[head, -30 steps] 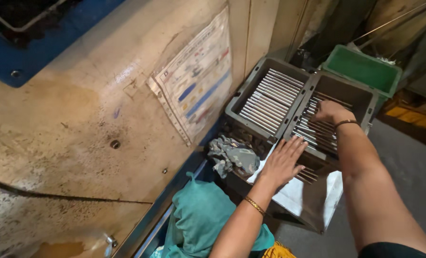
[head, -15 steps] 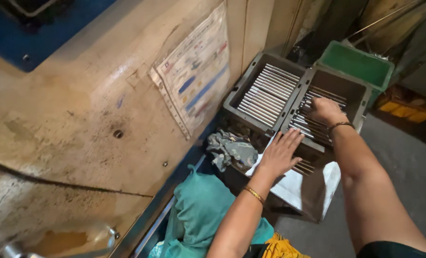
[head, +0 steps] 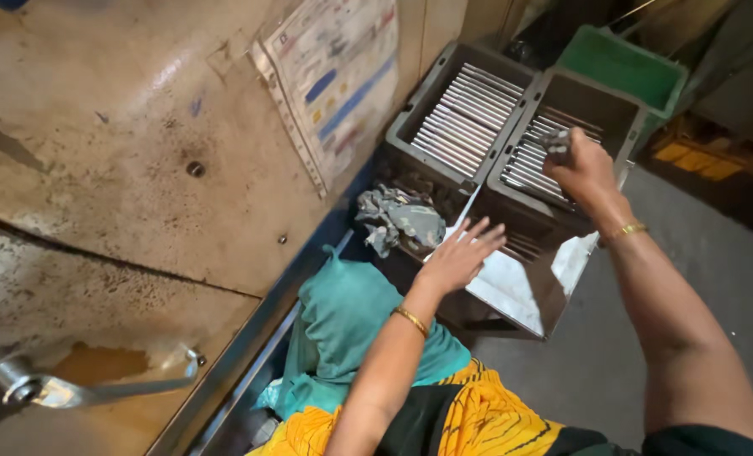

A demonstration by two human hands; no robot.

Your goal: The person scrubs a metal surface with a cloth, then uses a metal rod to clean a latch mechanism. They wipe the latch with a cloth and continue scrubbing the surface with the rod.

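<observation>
Two grey plastic crates stand side by side on the floor, each filled with rows of thin metal rods. My right hand is over the right crate, closed around a small bundle of metal rods lifted above the rows. My left hand hovers with fingers spread just in front of the crates, over a dark tray with white paper. The left crate holds its rods untouched.
A large worn beige machine panel with a pasted chart fills the left. A crumpled grey rag lies beside the left crate. A green bin stands behind the crates. A metal lever handle protrudes at lower left.
My right hand closed on a bundle of rods in the right crate and lifted it. My left hand drew back slightly from the crate toward me. The view moved closer.
</observation>
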